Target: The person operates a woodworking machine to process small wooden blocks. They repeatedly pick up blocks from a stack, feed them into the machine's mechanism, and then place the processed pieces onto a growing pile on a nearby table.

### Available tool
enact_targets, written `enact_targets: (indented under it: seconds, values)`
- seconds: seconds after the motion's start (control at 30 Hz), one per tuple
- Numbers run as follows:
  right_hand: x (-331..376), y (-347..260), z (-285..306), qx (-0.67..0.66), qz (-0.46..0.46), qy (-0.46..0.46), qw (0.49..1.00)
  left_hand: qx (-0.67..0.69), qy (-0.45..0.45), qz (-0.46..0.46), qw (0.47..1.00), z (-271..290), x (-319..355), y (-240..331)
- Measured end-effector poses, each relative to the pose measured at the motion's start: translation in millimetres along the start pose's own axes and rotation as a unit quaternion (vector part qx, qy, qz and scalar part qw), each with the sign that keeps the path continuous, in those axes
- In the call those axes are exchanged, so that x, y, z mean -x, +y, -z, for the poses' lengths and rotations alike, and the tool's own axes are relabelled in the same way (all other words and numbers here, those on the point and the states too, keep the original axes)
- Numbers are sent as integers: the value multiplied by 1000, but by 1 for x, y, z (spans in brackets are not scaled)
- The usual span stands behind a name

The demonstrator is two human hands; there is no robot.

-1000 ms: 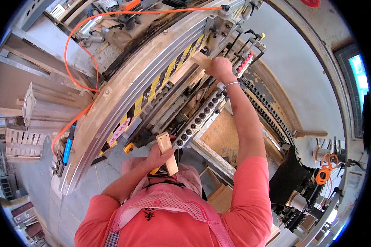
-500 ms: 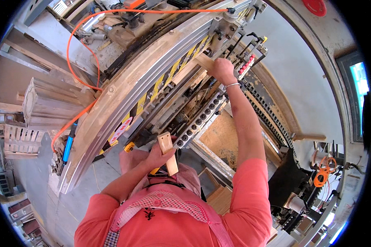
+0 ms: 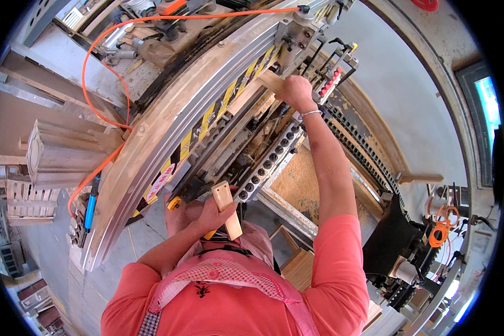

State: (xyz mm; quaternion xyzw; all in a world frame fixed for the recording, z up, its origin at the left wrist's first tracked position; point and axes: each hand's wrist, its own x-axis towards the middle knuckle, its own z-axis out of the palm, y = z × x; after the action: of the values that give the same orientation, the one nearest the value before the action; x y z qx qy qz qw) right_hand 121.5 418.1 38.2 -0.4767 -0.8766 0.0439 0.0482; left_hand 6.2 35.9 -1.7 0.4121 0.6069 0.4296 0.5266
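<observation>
My left hand (image 3: 210,214) is wrapped round pale wood in front of my waist. A wooden block (image 3: 222,194) with small holes sticks up above the fingers, and more wood (image 3: 234,227) shows below them; whether it is one piece or two I cannot tell. My right hand (image 3: 297,91) reaches far forward and is closed on the end of a short wooden board (image 3: 270,81). That board lies at the machine bed, beside the yellow-and-black striped rail (image 3: 229,97). The hand itself hides the right end of the board.
A row of black round fittings (image 3: 267,164) runs along the machine between my hands. An orange air hose (image 3: 85,73) loops over the far left, with a blue air gun (image 3: 91,208) hanging below. Cable chains (image 3: 369,162) and a lit screen (image 3: 488,109) stand at the right.
The whole view has shifted a little. Both hands keep their hold on the wood, and the pieces show little movement of their own.
</observation>
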Motion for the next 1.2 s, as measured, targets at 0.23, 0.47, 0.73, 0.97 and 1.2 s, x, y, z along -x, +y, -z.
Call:
enact_targets:
  seconds: [0.23,0.47,0.73,0.97,1.2]
  values:
    - [-1,-4,4,11,-4,-25,1000,-16,17,-16,1000,2,3,8]
    - [0,0,5,31,37,-12,999,77,58,-7,995,11,35,14]
    - [-6,1,-4,87,61,-22,994,271,247,48,929,32,109,16]
    - [-5,7,-5,34,60,6,998,313,367,142,865,60,158,4]
    - [3,-11,11,11,61,7,998,363,430,153,813,102,204,-61]
